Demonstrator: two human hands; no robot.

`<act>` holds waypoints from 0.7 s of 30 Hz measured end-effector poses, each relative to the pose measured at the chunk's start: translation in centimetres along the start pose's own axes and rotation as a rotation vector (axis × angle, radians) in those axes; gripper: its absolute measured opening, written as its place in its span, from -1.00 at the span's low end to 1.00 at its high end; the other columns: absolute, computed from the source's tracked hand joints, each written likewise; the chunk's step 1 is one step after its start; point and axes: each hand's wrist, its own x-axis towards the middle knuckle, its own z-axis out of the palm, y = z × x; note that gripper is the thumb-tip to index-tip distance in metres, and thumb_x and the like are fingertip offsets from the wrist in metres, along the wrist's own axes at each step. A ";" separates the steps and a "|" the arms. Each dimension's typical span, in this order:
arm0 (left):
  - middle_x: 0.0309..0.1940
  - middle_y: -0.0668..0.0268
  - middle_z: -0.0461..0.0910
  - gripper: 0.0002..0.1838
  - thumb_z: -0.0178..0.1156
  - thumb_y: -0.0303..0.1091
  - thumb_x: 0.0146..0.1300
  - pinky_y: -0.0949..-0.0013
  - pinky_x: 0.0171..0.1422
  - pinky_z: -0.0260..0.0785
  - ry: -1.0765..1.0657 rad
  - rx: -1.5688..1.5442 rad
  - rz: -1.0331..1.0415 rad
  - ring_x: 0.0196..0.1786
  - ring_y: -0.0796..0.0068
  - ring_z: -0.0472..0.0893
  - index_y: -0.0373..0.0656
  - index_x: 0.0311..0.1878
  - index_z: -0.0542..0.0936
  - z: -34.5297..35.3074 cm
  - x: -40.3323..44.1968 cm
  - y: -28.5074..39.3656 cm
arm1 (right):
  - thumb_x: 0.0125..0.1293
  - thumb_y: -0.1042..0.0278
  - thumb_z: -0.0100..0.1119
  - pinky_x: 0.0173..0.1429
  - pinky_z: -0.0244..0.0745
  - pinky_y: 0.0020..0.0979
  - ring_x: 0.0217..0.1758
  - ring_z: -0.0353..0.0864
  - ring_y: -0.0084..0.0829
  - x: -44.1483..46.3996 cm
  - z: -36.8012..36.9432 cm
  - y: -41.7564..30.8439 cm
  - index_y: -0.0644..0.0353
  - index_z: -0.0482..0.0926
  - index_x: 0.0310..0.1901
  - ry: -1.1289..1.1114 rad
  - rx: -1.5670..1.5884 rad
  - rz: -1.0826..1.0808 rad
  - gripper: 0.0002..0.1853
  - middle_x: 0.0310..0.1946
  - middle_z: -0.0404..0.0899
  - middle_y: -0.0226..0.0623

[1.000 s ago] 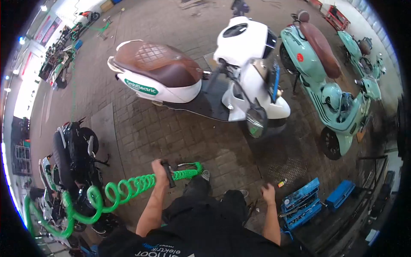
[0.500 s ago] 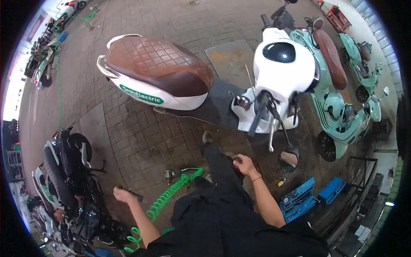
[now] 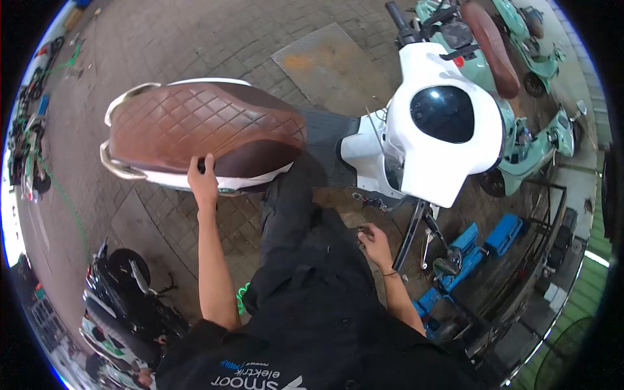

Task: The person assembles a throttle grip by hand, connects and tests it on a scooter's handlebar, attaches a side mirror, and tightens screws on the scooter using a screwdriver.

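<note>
My left hand (image 3: pixel 203 183) is at the near side of the brown quilted seat (image 3: pixel 195 123) of a white scooter (image 3: pixel 439 162). Its fingers are closed around something small and dark that I cannot make out; whether they touch the seat is unclear. My right hand (image 3: pixel 375 247) hangs beside my right leg, fingers loosely bent and apart, holding nothing visible. Nearest to it is the scooter's dark handlebar grip (image 3: pixel 409 234). My dark-trousered leg (image 3: pixel 289 201) is up against the scooter, next to the footboard (image 3: pixel 331 146).
Mint-green scooters (image 3: pixel 533 159) stand on the right. Blue toolboxes (image 3: pixel 504 234) lie near a metal rack (image 3: pixel 552 214). A black motorcycle (image 3: pixel 130 305) is at the lower left. Part of a green coiled hose (image 3: pixel 243 298) shows behind my left arm. A metal plate (image 3: pixel 331 65) lies on the paving.
I have come closer to the white scooter, which now sits lower in view. My left hand has moved from beside the coiled hose to the seat's edge. My right hand stays by my leg.
</note>
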 end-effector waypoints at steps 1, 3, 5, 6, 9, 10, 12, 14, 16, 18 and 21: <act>-0.50 0.31 0.52 -0.66 0.21 -0.14 0.51 0.35 -0.40 0.29 -0.032 -0.103 -0.134 -0.52 0.54 0.44 -0.30 -0.20 0.58 0.9 1.4 1.1 | 0.45 0.40 0.26 -0.05 0.61 -0.28 -0.19 0.75 -0.35 -0.7 0.5 -0.9 0.39 0.60 0.11 0.020 0.083 0.015 -0.70 -0.20 0.74 -0.13; -0.54 0.36 0.47 -0.69 0.20 -0.15 0.50 0.36 -0.52 0.27 -0.102 -0.333 -0.315 -0.62 0.53 0.43 -0.24 -0.24 0.53 3.4 4.1 3.7 | 0.44 0.49 0.27 -0.07 0.59 -0.37 -0.19 0.71 -0.48 -1.0 1.5 -2.9 0.39 0.56 0.19 0.103 0.215 0.069 -0.67 -0.15 0.73 -0.15; -0.56 0.38 0.45 -0.72 0.16 -0.20 0.49 0.35 -0.61 0.29 -0.246 -0.404 -0.311 -0.67 0.50 0.42 -0.17 -0.30 0.45 6.5 5.1 6.3 | 0.46 0.50 0.26 -0.09 0.60 -0.37 -0.12 0.70 -0.44 -1.6 2.3 -4.3 0.29 0.47 0.33 0.157 0.479 0.004 -0.56 -0.04 0.69 -0.19; -0.58 0.35 0.46 -0.72 0.12 -0.16 0.49 0.34 -0.63 0.32 -0.351 -0.488 -0.317 -0.68 0.47 0.45 -0.14 -0.30 0.46 8.8 5.3 6.0 | 0.47 0.51 0.24 -0.08 0.60 -0.36 -0.09 0.71 -0.40 -1.9 2.7 -6.1 0.24 0.43 0.38 0.199 0.639 -0.027 -0.52 -0.01 0.68 -0.21; -0.55 0.25 0.50 -0.69 -0.03 -0.07 0.52 0.34 -0.63 0.33 -0.641 -0.468 -0.285 -0.66 0.41 0.50 -0.12 -0.20 0.47 12.3 2.4 13.5 | 0.49 0.54 0.22 -0.06 0.62 -0.31 -0.05 0.72 -0.30 -2.4 3.2 -12.7 0.14 0.37 0.45 0.367 1.249 0.033 -0.47 0.05 0.65 -0.22; -0.50 0.24 0.51 -0.71 -0.04 -0.09 0.52 0.33 -0.64 0.32 -0.758 -0.374 -0.281 -0.67 0.41 0.49 -0.12 -0.05 0.50 13.1 1.6 15.8 | 0.49 0.54 0.22 -0.06 0.62 -0.31 -0.05 0.72 -0.30 -1.8 3.4 -13.4 0.14 0.37 0.45 0.401 1.298 0.003 -0.47 0.05 0.65 -0.22; -0.43 0.19 0.52 -0.64 -0.08 -0.11 0.56 0.31 -0.64 0.33 -0.954 -0.373 -0.264 -0.67 0.39 0.50 -0.13 0.16 0.51 14.6 0.8 18.6 | 0.50 0.52 0.23 -0.05 0.63 -0.22 0.00 0.73 -0.25 -1.0 4.4 -14.2 0.09 0.45 0.37 0.369 1.630 -0.017 -0.55 0.02 0.67 -0.21; -0.38 0.17 0.53 -0.57 -0.15 -0.02 0.59 0.29 -0.59 0.37 -1.190 -0.317 -0.366 -0.62 0.36 0.52 -0.14 0.18 0.49 16.4 1.1 21.6 | 0.49 0.50 0.25 -0.04 0.63 -0.20 0.03 0.73 -0.25 1.6 6.6 -14.5 0.10 0.47 0.33 0.452 1.769 -0.067 -0.58 0.02 0.68 -0.22; -0.38 0.16 0.53 -0.56 -0.17 -0.04 0.58 0.29 -0.59 0.37 -1.356 -0.204 -0.385 -0.61 0.35 0.51 -0.16 0.22 0.46 16.7 1.6 24.2 | 0.48 0.47 0.27 -0.03 0.63 -0.17 0.06 0.72 -0.25 2.7 8.6 -15.1 0.10 0.50 0.28 0.489 1.840 -0.065 -0.62 0.01 0.68 -0.22; -0.38 0.15 0.53 -0.56 -0.18 -0.06 0.58 0.30 -0.58 0.37 -1.436 -0.084 -0.332 -0.60 0.35 0.52 -0.17 0.23 0.45 17.4 2.3 25.5 | 0.48 0.47 0.28 0.00 0.64 -0.18 0.10 0.71 -0.25 4.3 9.2 -16.8 0.11 0.52 0.19 0.616 1.868 -0.071 -0.69 0.00 0.69 -0.24; -0.37 0.14 0.53 -0.58 -0.17 -0.09 0.57 0.31 -0.57 0.37 -1.553 0.072 -0.275 -0.59 0.35 0.51 -0.17 0.25 0.42 18.2 3.4 26.5 | 0.41 0.50 0.35 0.00 0.63 -0.22 0.02 0.71 -0.28 6.1 9.3 -19.9 0.15 0.51 0.19 0.767 2.017 -0.210 -0.64 0.00 0.69 -0.22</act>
